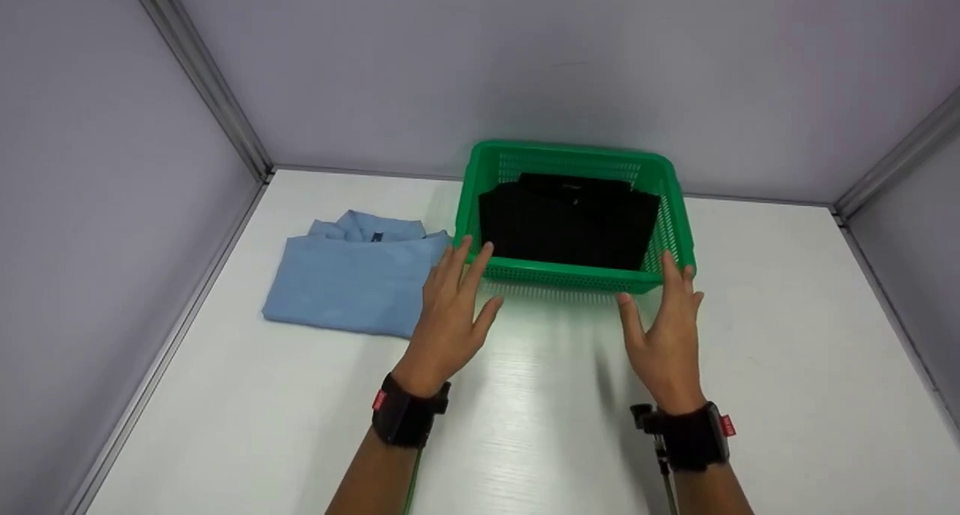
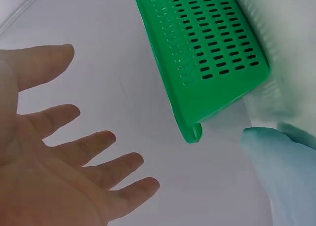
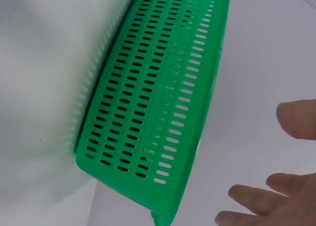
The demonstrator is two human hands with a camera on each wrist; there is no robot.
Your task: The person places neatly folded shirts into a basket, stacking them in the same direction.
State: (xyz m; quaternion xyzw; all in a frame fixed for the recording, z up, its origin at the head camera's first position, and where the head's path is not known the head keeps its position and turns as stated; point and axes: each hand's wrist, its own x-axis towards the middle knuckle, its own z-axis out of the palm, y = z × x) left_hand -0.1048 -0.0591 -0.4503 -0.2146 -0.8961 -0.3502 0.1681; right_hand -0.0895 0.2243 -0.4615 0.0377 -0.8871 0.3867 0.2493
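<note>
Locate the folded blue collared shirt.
In the head view, the blue collared shirt lies on the white table, left of the green plastic basket, partly behind the left hand.

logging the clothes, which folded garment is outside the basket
The blue collared garment, on the white table; the black garment lies inside the green basket.

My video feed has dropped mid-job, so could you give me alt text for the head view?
A person's left hand and right hand, fingers extended and holding nothing, are raised at the near corners of a green basket containing a folded black garment. Left of the basket, a folded light-blue collared shirt lies on a white table.
</note>
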